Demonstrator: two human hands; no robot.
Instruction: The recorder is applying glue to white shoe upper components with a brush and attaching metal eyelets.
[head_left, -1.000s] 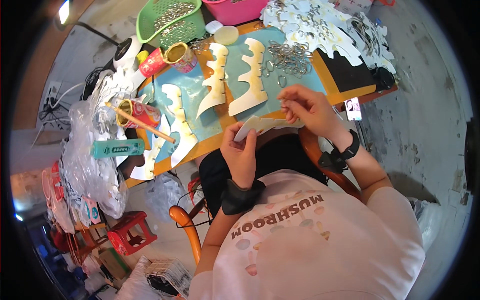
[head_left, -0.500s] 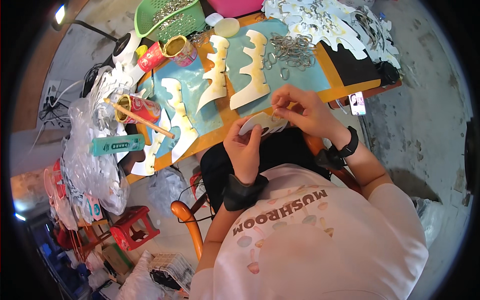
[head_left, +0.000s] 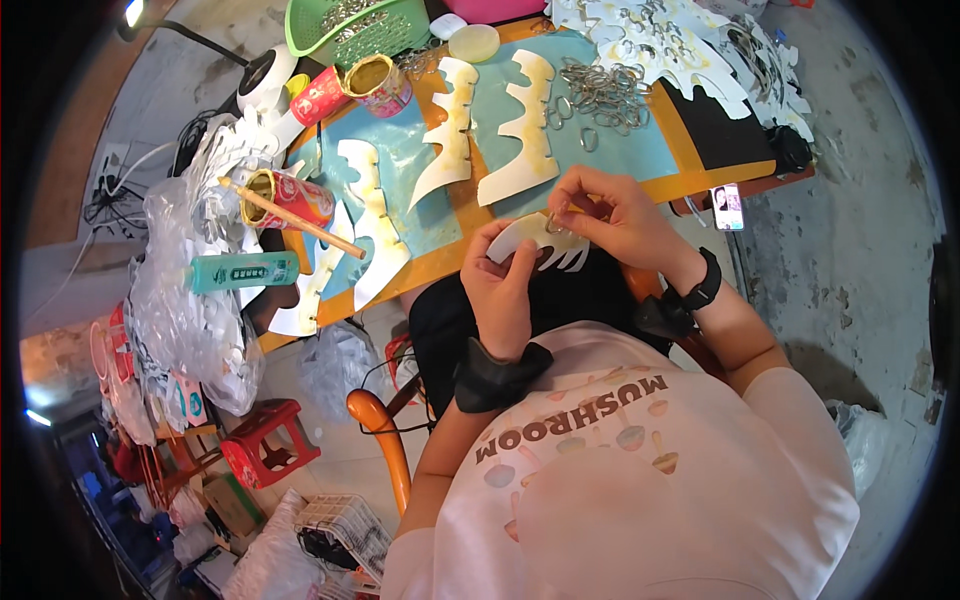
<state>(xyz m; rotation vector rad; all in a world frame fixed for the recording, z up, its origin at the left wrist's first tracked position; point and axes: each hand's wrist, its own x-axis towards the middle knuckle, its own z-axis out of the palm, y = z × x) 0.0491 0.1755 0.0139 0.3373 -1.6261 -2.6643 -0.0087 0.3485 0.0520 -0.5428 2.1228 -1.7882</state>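
Note:
My left hand (head_left: 503, 288) grips a white cut-out piece (head_left: 513, 238), thumb on top, with yellowish glue on its face and narrow strips along one edge. My right hand (head_left: 622, 222) pinches a small metal ring (head_left: 553, 223) against that piece's far side; the fingers partly hide it. On the table ahead lie more glued white pieces: two upright ones, a left one (head_left: 447, 135) and a right one (head_left: 524, 125), and a wavy piece (head_left: 372, 215) further left. A heap of metal rings (head_left: 605, 90) sits beyond my right hand.
At the left, a wooden stick (head_left: 295, 220) rests across a red can (head_left: 315, 200), near a green bottle (head_left: 243, 271). A second open can (head_left: 380, 88) and a green basket (head_left: 400, 30) of metal parts stand behind. White cut-outs (head_left: 680, 50) pile up far right, above a phone (head_left: 728, 206).
Both hands have tilted the white piece, so more of its glued face shows. The ring between my right fingers now lies closer against it. The whole view has shifted slightly.

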